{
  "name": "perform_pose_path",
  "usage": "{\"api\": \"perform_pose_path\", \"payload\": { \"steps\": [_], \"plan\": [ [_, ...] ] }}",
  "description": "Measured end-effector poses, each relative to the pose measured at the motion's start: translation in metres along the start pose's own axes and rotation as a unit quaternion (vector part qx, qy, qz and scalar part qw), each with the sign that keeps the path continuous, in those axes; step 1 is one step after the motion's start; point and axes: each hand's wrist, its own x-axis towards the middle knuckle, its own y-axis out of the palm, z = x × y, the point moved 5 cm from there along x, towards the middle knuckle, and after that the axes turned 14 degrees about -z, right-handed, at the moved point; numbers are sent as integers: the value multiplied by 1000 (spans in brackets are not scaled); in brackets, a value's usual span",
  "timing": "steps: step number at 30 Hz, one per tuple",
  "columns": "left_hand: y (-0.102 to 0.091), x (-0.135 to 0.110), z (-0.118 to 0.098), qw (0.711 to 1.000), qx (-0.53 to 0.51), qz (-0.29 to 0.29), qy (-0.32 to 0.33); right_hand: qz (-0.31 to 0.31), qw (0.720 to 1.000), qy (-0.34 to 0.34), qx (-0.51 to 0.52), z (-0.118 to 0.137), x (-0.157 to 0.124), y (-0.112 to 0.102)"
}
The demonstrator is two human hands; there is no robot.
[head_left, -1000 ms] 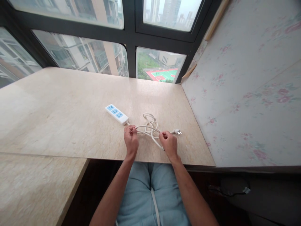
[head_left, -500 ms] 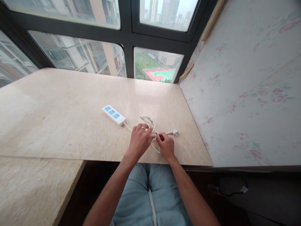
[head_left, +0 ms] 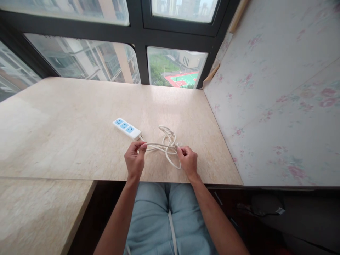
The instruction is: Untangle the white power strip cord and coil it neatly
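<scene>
A white power strip [head_left: 127, 129] with blue socket faces lies slantwise on the stone-patterned counter. From its near end runs a white power cord [head_left: 170, 136], loosely looped and tangled just right of it. My left hand [head_left: 135, 157] pinches a stretch of the cord between thumb and fingertips, close to the strip's near end. On the other side of the loops, my right hand [head_left: 188, 160] is closed on the cord as well. Between both hands the cord stretches fairly straight. The plug [head_left: 180, 145] shows only in part, behind my right hand's fingers.
The counter [head_left: 66, 134] ends at a front edge near my legs, with a second stone-topped section [head_left: 39, 209] at the lower left. Dark-framed windows [head_left: 143, 63] rise behind it. A flower-papered wall [head_left: 278, 106] bounds the right side.
My left hand has moved left, away from my right hand, drawing a length of cord with it. The plug has shifted left, partly behind my right hand. The view has tilted slightly.
</scene>
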Motion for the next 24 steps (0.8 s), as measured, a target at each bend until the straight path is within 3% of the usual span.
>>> {"api": "perform_pose_path", "payload": {
  "steps": [2, 4, 7, 9, 12, 15, 18, 20, 24],
  "plan": [
    [-3, -6, 10, 999, -8, -2, -36, 1, 1000, -4, 1, 0, -1, 0],
    [-4, -9, 4, 1000, 22, 13, -7, 8, 1000, -7, 3, -1, -1, -1],
    [-2, -7, -33, 986, 85, 57, 133, 26, 1000, -14, 7, -2, -2, 0],
    [2, -6, -62, 961, 124, 83, 234, 33, 999, -14, 7, -2, -3, 0],
    [22, -13, -86, 911, 170, 188, 326, 38, 999, -9, 11, -1, -4, -1],
    [50, -30, -79, 852, 242, 305, 349, 44, 999, -5, 23, -1, -4, -1],
    [68, -45, -60, 804, 328, 364, 335, 47, 998, -4, 32, -1, -4, -2],
    [71, -51, -52, 796, 351, 369, 328, 45, 998, -1, 37, -2, -4, -2],
    [59, -50, -56, 819, 339, 313, 341, 33, 999, 13, 41, -1, -4, -2]
  ]
}}
